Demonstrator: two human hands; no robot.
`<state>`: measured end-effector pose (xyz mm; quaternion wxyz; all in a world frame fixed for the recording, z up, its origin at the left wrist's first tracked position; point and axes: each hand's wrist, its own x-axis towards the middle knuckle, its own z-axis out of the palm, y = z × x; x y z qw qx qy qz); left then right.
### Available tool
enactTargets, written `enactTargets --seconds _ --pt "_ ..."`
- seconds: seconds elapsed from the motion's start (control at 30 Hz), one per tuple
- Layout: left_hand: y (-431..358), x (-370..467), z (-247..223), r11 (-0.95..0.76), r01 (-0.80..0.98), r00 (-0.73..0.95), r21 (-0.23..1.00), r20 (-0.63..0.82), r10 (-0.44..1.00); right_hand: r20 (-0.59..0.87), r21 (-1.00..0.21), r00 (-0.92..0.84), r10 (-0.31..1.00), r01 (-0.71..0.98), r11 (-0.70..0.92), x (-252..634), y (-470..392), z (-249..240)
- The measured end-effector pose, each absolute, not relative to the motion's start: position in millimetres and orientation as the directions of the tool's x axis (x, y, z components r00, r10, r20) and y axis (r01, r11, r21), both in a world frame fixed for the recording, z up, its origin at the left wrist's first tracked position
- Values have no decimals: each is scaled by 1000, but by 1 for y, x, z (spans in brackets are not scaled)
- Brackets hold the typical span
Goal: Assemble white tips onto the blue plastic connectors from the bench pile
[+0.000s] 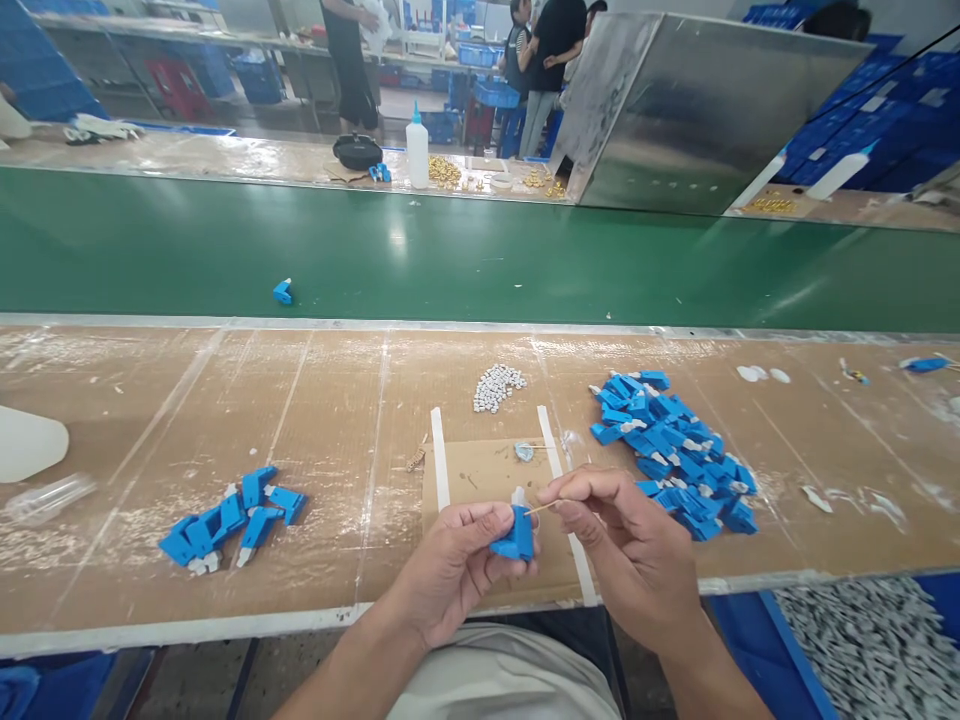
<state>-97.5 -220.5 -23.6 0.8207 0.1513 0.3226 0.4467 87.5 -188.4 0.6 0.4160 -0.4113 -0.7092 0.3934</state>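
Observation:
My left hand [459,562] holds a blue plastic piece [517,538] with a white tip above the front edge of the table. In my right hand [630,545], pinched between thumb and fingers, is a thin wooden stick [541,508], its end at the blue piece. Behind them, a cardboard sheet [472,475] is taped down with white strips and bears a small grey-blue blob [523,452] with another stick. Small pale pieces [498,386] lie in a cluster beyond the sheet.
A big pile of blue pieces [675,450] lies right, a smaller group [232,515] left. A green belt [450,260] crosses behind, carrying one blue piece [283,291]. A bin of grey parts [862,640] stands lower right. A white bottle [417,150] and several people are farther back.

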Motion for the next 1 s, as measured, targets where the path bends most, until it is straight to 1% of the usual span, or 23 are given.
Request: enactTargets --seconds 0.1,0.27,0.4,0.47,0.53,0.63,0.73,0.8,0.87,0.93,1.0 --pt "-221 -98 -25 553 -636 389 538 -396 832 294 -881 -365 883 255 398 88 -188 0" --pt "-221 -97 -27 543 -636 403 549 -363 840 397 -808 -408 822 270 524 87 -185 1" --pt "-220 -96 -27 535 -635 407 557 -347 845 408 -789 -450 794 264 555 86 -185 2" --pt "-220 -97 -26 534 -633 408 561 -345 845 390 -804 -438 810 267 531 87 -185 3" --pt "-221 -101 -26 533 -631 392 565 -361 846 352 -844 -382 855 266 466 90 -183 4" --pt "-221 -114 -28 506 -640 307 578 -411 858 294 -870 -308 905 307 387 96 -178 1" --pt "-221 -127 -33 459 -675 195 577 -461 866 197 -852 -400 895 382 358 98 -176 -10" --pt "-221 -133 -37 446 -691 161 569 -480 862 104 -850 -463 880 418 320 98 -176 -21" --pt "-222 -135 -41 440 -696 148 568 -486 861 42 -845 -465 884 455 280 98 -173 -31" --pt "-223 -136 -45 434 -703 142 563 -488 861 43 -825 -414 909 499 266 99 -163 -37" --pt "-223 -136 -50 427 -719 143 549 -484 863 84 -777 -356 931 561 285 98 -144 -40"
